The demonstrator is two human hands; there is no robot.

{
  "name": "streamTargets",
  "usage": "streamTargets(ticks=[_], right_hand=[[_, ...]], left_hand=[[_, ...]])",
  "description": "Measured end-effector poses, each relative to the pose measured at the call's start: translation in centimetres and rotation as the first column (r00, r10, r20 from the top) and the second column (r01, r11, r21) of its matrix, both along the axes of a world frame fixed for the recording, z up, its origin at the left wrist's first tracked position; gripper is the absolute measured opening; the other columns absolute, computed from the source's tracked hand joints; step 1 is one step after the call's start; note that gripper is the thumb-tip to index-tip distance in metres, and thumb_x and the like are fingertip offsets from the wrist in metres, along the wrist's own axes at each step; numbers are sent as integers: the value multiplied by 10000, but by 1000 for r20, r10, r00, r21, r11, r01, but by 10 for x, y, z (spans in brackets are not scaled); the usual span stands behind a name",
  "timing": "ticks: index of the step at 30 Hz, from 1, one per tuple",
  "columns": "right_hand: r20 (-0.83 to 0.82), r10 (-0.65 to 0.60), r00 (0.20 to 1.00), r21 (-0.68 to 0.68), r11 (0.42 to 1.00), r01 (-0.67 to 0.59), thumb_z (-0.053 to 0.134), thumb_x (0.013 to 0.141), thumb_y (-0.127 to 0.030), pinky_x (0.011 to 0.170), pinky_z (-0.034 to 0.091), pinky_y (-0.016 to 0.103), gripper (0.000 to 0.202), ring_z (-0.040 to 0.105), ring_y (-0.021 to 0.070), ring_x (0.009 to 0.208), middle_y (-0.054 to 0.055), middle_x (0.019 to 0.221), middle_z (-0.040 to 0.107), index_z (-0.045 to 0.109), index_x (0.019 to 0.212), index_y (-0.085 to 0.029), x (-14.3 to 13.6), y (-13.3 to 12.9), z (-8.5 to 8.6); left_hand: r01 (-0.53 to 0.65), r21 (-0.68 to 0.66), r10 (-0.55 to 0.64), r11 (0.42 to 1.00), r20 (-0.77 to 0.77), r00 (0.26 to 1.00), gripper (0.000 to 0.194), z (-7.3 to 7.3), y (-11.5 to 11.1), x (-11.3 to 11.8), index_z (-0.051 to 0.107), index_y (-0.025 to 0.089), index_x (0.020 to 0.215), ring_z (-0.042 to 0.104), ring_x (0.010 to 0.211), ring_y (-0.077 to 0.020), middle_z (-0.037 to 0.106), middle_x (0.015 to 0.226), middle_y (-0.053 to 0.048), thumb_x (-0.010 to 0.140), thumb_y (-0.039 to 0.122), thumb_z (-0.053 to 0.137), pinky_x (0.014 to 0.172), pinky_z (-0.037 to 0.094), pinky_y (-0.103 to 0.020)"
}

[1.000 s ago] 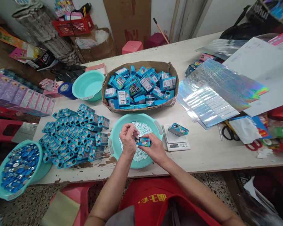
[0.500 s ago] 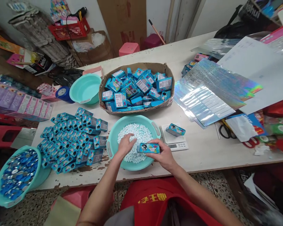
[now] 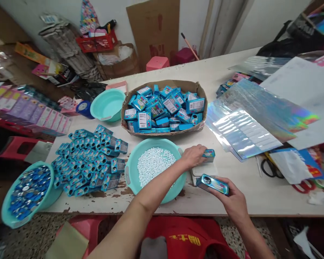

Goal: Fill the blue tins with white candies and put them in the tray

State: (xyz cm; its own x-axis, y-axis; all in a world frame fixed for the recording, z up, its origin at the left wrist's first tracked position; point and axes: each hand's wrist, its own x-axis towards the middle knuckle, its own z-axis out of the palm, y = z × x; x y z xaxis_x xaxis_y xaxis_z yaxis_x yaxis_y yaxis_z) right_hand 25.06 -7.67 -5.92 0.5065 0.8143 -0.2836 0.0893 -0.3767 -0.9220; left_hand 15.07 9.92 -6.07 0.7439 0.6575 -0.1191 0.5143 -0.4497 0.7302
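Observation:
My left hand reaches across the basin, its fingers closed on the end of a blue candy box over the white digital scale. My right hand holds a second blue candy box tilted in front of the scale, its round hole facing up. To the left, a turquoise basin contains small white candies; my left forearm covers part of it. Many similar boxes with round holes stand grouped on the table's left side.
Behind the basin, a cardboard carton is heaped with blue boxes. An open turquoise bowl stands beside it. A tub of blue and silver discs is at the left edge. Holographic sheets and scissors lie to the right.
My left hand has left the white candies and moved right to the box at the scale. My right hand has carried its box right, away from the basin. The view has shifted.

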Motion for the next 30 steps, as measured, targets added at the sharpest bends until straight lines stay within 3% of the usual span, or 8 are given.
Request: streamTargets(ticks=[3,5,9,11,17,22,24,30], right_hand=[[41,-111,993,48,993,109,805,508,-464,643,541,347,481,629,220,704,43,800,685,667,886,-201,8,20,-14],[57,-177,983,89,981,171,809,505,-470,685,542,377,513,629,222,725,48,812,680,664,907,-188,10,37,-28],[20,-241,970,161,959,235,819,469,-476,797,526,431,553,630,230,798,56,869,674,650,901,-172,11,65,-56],[8,-237,971,161,959,233,812,481,-476,817,519,435,557,630,231,819,61,886,672,642,911,-166,12,71,-65],[5,-156,988,190,970,152,747,604,-474,993,409,461,650,536,261,1134,144,1234,562,544,1137,-164,21,50,-68],[47,-299,953,120,949,292,634,715,-529,918,446,456,536,567,251,1055,167,1160,596,553,1085,-149,34,21,-69],[58,-357,932,104,931,350,631,713,-541,895,452,448,534,573,246,1020,164,1142,604,563,1067,-147,37,14,-75],[37,-412,910,114,907,406,616,724,-550,882,455,428,510,580,225,979,138,1108,617,581,1044,-154,37,19,-88]], left_hand=[[-365,-20,349,931,346,871,319,33,5,-58,611,224,999,581,908,-241,616,1006,-79,707,291,719,801,458,-339],[-614,-3,553,790,436,710,344,59,6,-112,614,219,1011,575,926,-237,616,1015,-80,707,344,714,843,441,-341],[-885,332,910,325,147,389,405,72,19,-218,568,187,1097,539,1033,-288,599,1080,-101,733,349,638,935,390,-403],[-862,448,967,237,-26,252,456,55,30,-256,540,142,1146,507,1104,-324,573,1157,-147,739,337,604,954,377,-425],[-830,453,921,325,-351,169,490,-15,42,-296,560,105,1129,495,1093,-373,535,1178,-211,733,392,577,873,419,-465],[-743,579,935,335,-302,186,451,-25,32,-292,583,116,1114,418,1152,-403,509,1188,-229,769,406,558,880,404,-503],[-691,628,933,358,-221,283,417,-25,26,-281,585,108,1108,422,1145,-385,521,1166,-223,809,393,523,910,388,-493],[-358,237,420,903,-314,851,307,-55,-27,-189,597,158,1058,529,1003,-266,605,1049,-125,903,362,427,874,426,-392]])
